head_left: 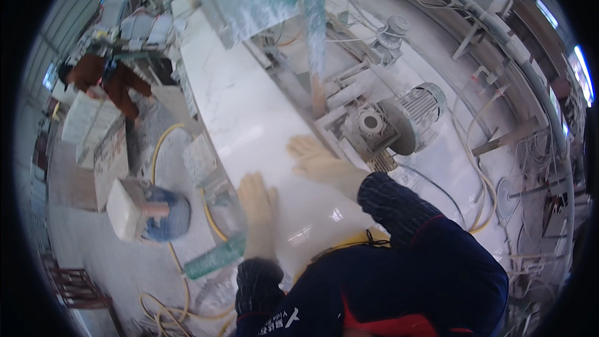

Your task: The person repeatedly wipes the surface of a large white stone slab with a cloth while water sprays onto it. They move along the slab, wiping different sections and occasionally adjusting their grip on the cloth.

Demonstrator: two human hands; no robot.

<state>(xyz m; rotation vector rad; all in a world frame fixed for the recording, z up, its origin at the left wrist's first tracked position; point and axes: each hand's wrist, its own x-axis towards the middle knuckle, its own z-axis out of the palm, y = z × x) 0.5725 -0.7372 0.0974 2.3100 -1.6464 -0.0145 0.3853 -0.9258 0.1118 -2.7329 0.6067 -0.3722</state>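
Note:
A long, glossy white stone slab (pixel 249 109) stretches from close to my body away to the far left, its near part reflecting light. My left hand (pixel 256 195), in a cream rubber glove, lies flat by the slab's left edge with the fingers pointing away from me. Farther along, my right hand (pixel 310 156), gloved alike, rests with fingers spread near the right edge. Neither hand holds anything. Dark patterned sleeves cover both forearms. Beyond my hands, the slab passes beside a green and white machine housing (pixel 259 0).
Right of the slab sits a dusty electric motor (pixel 419 112) with a gearbox (pixel 369 126). A green roller (pixel 216 256) lies left of my left forearm. Yellow hoses (pixel 163 150) and a blue bucket (pixel 167 215) are on the left floor. A person in brown (pixel 103 81) bends over panels farther off.

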